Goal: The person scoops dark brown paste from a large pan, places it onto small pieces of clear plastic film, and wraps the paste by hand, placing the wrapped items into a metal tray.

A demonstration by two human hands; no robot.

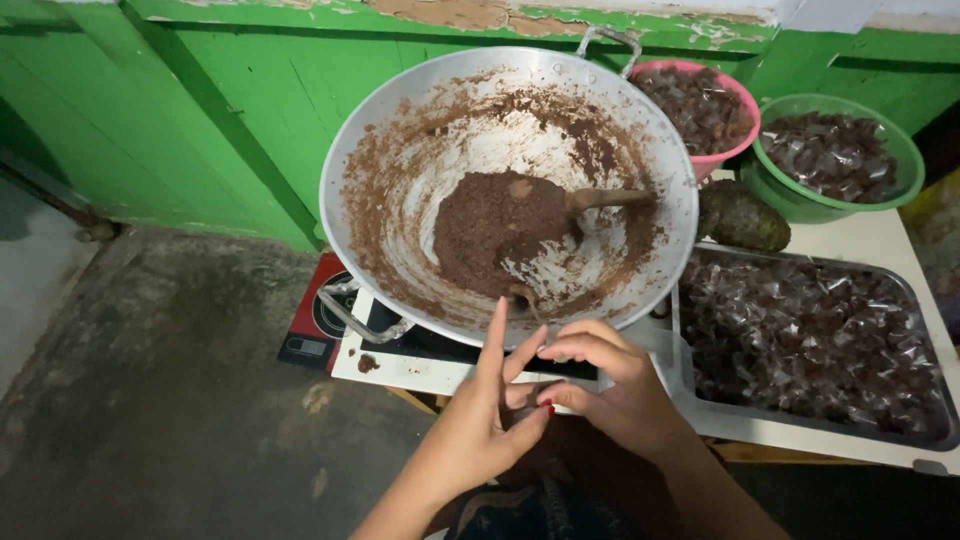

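My left hand (485, 425) is raised below the wok, its fingers straight and spread, the palm facing my right hand (615, 390). The right hand's fingers curl in and touch the left palm; whether something small lies between them is hidden. Both hover just in front of a large, tilted metal wok (335, 170). The wok holds a mound of brown paste (495, 230), with smears up its sides. A wooden spoon (610, 197) rests in the paste.
A metal tray (678, 330) of clear-wrapped dark sweets (810, 340) lies to the right on a white table (860, 240). Behind it stand a pink bowl (735, 150) and a green bowl (800, 205) of similar sweets. The wok sits on a cooktop (320, 315). Concrete floor (170, 380) lies to the left.
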